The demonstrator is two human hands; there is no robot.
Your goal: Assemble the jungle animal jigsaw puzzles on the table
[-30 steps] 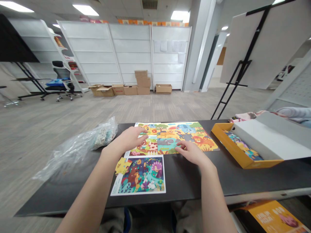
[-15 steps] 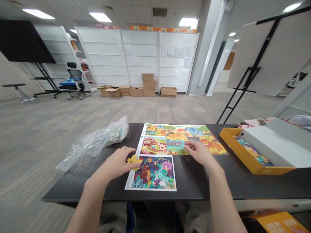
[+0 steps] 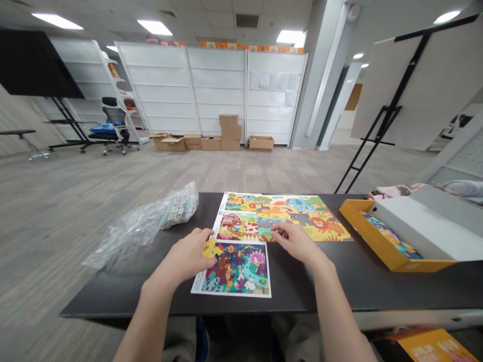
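Observation:
My left hand (image 3: 191, 255) is closed on a yellow puzzle piece (image 3: 211, 248), pinched between thumb and fingers above the upper left corner of a dark forest picture sheet (image 3: 241, 274). Over the lower left part of a jigsaw puzzle with safari animals (image 3: 320, 221) is my right hand (image 3: 296, 242). Its fingers are bent and drawn together at the tips; whatever is between them, if anything, I cannot make out. Left of the puzzle lie a farm picture card (image 3: 237, 225) and a small safari picture card (image 3: 241, 202).
An orange box (image 3: 400, 259) with puzzle pieces (image 3: 392, 236) inside stands on the right of the black table (image 3: 151, 294). A crumpled clear plastic bag (image 3: 143, 221) lies at the left. An easel (image 3: 377, 136) stands beyond the table's right side.
My right hand has moved left across the puzzle's lower edge. My left hand has shifted slightly right and tilted the yellow piece, still holding it.

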